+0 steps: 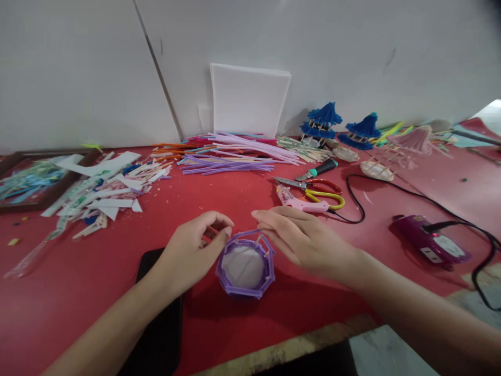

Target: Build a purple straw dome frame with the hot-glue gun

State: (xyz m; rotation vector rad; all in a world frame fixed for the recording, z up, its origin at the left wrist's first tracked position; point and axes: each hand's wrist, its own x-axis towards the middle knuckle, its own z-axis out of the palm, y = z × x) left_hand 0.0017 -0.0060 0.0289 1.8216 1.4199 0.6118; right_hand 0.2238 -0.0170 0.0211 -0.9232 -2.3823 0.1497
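Straw work. Pinching left hand (195, 248) nearly shut at rim of purple straw frame (245, 291) lying between both hands, pinched piece too small to tell; resting right hand (303, 237) open and flat, fingertips touching far rim. Probably calling for light, even pressure. Working on red bench (242, 203), scissors (313, 187) beyond right hand, white wall (352, 47) behind.

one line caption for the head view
Left hand and right hand flank a purple straw frame on a red table.

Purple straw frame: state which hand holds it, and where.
The right hand pinches the purple straw frame by its rear top rim; the left hand touches its left rim, grip unclear.
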